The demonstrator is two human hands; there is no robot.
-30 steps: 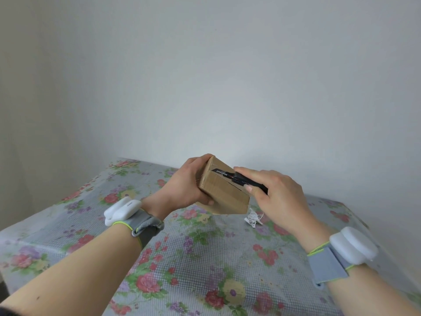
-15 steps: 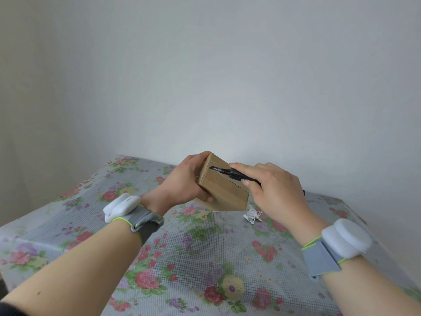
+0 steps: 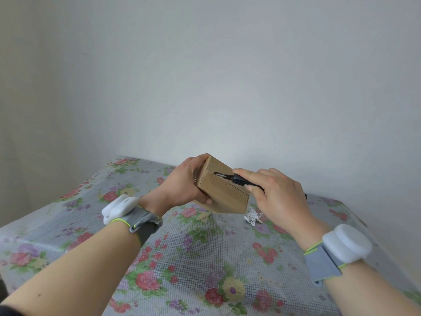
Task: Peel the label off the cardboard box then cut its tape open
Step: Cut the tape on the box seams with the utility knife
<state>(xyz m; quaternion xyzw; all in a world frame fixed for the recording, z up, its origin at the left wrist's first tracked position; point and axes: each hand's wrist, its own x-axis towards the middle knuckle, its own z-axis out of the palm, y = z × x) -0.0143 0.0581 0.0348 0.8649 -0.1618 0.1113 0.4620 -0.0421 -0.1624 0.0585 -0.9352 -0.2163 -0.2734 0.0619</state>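
One view only is offered, from the head. Slightly below the centre of the picture, a small cardboard box [image 3: 224, 194] is held tilted over the flowered desk [image 3: 193, 258]; whether its lowest corner touches it cannot be told. The left hand [image 3: 182, 188] is wrapped round the box's end at 9 o'clock, fingers over the top and thumb curled beneath the near face. From 3 o'clock the right hand [image 3: 279, 198] is closed round a black cutter [image 3: 224, 175], the index finger laid along its back. The cutter's nose is rested on the box's upper edge and pointed toward 10 o'clock. A crumpled white scrap [image 3: 252, 215] is seen on the desk at 4 o'clock of the box. It is judged to be the peeled label, so the first half of the task is taken as done and the cutting as the step in hand. The tape itself is too faint to be made out, and how far the blade is pushed out is hidden.

For a clean cut, the blade is best kept shallow, so that only the tape is parted and nothing inside is scored. The stroke should be drawn along the seam in one steady line, with the box braced firmly. The left fingers are best kept off the blade's path, since the nose is aimed toward them.
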